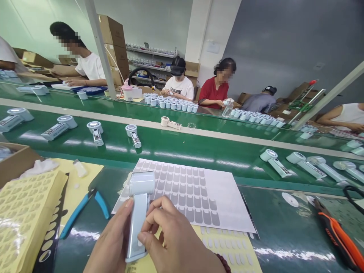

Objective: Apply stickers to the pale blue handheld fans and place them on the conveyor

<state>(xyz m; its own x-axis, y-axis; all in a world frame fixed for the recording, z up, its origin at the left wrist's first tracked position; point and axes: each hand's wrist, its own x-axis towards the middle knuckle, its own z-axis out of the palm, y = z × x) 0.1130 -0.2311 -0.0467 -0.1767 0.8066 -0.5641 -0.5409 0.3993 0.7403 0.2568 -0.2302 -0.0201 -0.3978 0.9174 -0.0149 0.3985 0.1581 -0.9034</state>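
Both wrists are cut off at six o'clock; the left hand [113, 242] wraps one pale handheld fan [138, 212], and the right hand [173, 239] pinches its handle at five o'clock; one sticker sheet [196, 197] lies at one o'clock, partly hidden.

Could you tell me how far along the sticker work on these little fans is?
Done: part of the sticker sheet is peeled bare. In hand: the left hand holds a fan while the right hand presses on its handle. Left: grey stickers remain, and fans wait on the belt.
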